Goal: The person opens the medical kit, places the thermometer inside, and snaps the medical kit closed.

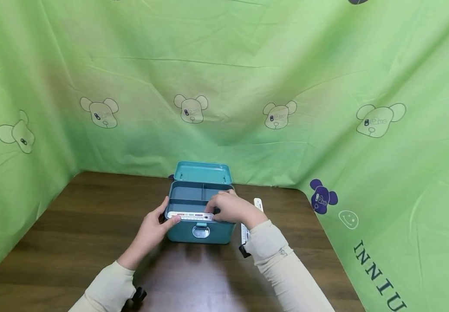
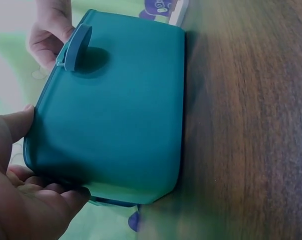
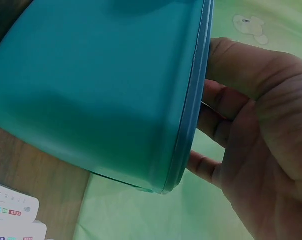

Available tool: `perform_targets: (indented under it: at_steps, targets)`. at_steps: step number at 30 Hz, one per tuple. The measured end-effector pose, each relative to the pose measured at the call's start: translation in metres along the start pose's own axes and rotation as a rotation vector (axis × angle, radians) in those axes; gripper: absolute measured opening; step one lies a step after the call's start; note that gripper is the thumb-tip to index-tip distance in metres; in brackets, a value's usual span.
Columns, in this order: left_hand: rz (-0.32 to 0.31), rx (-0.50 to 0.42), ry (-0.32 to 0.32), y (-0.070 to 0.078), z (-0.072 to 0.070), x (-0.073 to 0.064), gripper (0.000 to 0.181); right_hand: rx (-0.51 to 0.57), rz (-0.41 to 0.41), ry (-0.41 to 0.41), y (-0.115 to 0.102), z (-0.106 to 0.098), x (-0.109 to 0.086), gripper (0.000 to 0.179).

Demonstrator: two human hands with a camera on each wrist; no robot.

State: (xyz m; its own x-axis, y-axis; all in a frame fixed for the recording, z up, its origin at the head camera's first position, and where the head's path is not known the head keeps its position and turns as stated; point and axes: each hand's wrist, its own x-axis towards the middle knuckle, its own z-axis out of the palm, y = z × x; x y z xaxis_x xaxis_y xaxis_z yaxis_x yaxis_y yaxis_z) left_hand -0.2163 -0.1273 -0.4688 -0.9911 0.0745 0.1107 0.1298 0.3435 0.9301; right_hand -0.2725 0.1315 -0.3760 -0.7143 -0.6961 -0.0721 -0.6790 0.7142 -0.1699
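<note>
Reading the open teal box (image 1: 220,234) as a clock dial in the head view, we find its raised lid (image 1: 203,172) at 12 o'clock and a white strip (image 1: 187,216) along its front at 6. At 8, the left hand (image 1: 154,223) grips the box's corner. At 3, the right hand (image 1: 230,206) reaches in to the strip's right end; we cannot tell whether it pinches. Other white strips (image 1: 258,204) lie on the table (image 1: 107,212) beyond 3.

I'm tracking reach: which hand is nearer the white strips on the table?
Right. The right hand is over the box, beside the white strips; the left hand is at the box's opposite side.
</note>
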Motion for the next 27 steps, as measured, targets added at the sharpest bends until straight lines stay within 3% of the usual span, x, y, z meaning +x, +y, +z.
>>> perform_targets:
  at_steps: [4, 9, 19, 27]
  targets:
    - [0.0, -0.001, 0.0, 0.001, 0.0, 0.0, 0.092, 0.0, -0.036, 0.05, 0.001, 0.0, -0.006, 0.018]
    - [-0.006, 0.002, -0.002, 0.002, 0.0, 0.001, 0.092, -0.03, -0.066, 0.183, 0.004, 0.001, -0.019, 0.021]
    - [-0.009, 0.002, -0.009, 0.002, 0.002, 0.001, 0.091, -0.015, -0.021, 0.403, 0.01, 0.021, -0.048, 0.025]
    - [-0.006, -0.005, -0.007, 0.003, 0.0, 0.0, 0.09, 0.024, -0.022, 0.563, 0.013, 0.04, -0.059, 0.032]
